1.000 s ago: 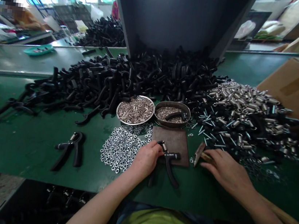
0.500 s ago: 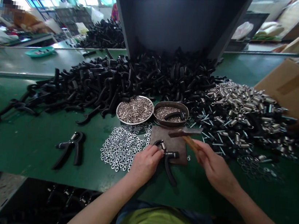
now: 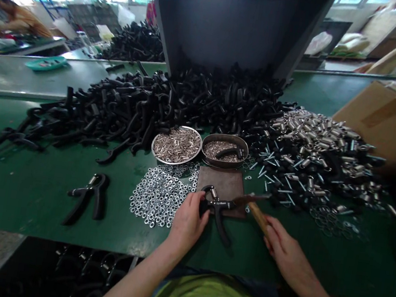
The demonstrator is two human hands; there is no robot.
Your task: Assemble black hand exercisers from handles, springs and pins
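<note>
My left hand (image 3: 188, 220) is closed on a black hand grip strengthener (image 3: 222, 227) with a metal spring near its top. The strengthener lies partly over a flat metal plate (image 3: 230, 182). In my right hand (image 3: 282, 247) is the wooden handle of a hammer (image 3: 258, 216). The hammer's head is beside the knob end of the strengthener; whether they touch I cannot tell. Left of my left hand lies a spread of small silver nuts (image 3: 158, 197). Another hand grip strengthener (image 3: 91, 198) rests on the green table farther left.
Behind the plate stand a round dish of metal pins (image 3: 177, 145) and an oval tin (image 3: 223, 161) of small metal parts. Black handles (image 3: 123, 104) spill from a large grey bin (image 3: 236, 27). Springs (image 3: 316, 135) and bolts heap at right, near a cardboard box (image 3: 383, 124). A person (image 3: 21, 18) sits far left.
The hammer has come down and toward me, from above the plate to beside the strengthener's knob. My left hand's grip has shifted to the strengthener's left side.
</note>
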